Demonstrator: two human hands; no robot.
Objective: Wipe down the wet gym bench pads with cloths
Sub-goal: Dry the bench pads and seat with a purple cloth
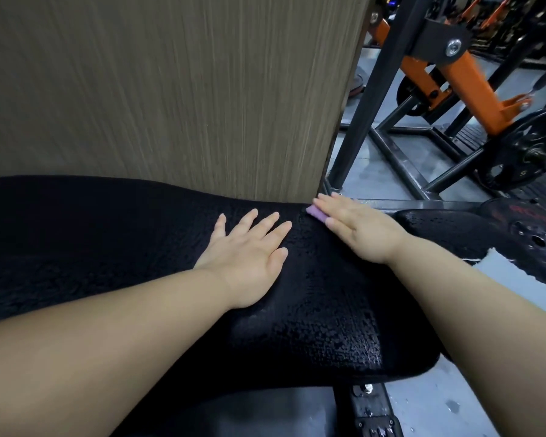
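Observation:
A black textured bench pad (pixel 312 316) fills the lower middle of the view, its surface glistening with water drops. My left hand (pixel 249 250) lies flat on the pad with fingers spread and straight. My right hand (pixel 356 225) presses a small purple cloth (pixel 316 212) onto the pad's far edge with straight fingers, close to the wooden panel. Most of the cloth is hidden under the palm. A second black pad (pixel 448 225) sits just right of my right wrist.
A wood-grain panel (pixel 171 89) rises directly behind the pad. Black and orange machine frames (pixel 454 74) and a weight plate (pixel 530 149) stand at the right on grey floor. A white cloth (pixel 517 272) lies right of my right forearm. The bench's metal base (pixel 372 411) shows below.

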